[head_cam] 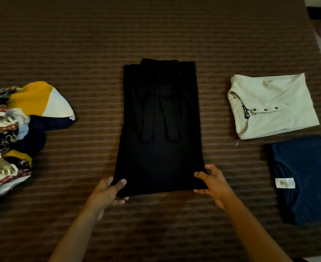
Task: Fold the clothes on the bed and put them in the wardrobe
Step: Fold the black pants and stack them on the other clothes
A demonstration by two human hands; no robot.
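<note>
Two hands, left hand [108, 191] and right hand [212, 184], pinch the black garment's [159, 129] near corners.

Home bedroom — brown striped bedspread [80, 44] fills view, folded shirts [273, 104] and unfolded clothes [14, 129] on it.

bedspread [80, 44]: ribbed brown cloth, matt | black garment [159, 129]: smooth matt cloth | cream shirt [280, 103]: soft cloth

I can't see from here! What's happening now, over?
Left hand and right hand pinch near corners of black ribbed garment on brown striped bedspread. Nothing in the way.
</note>
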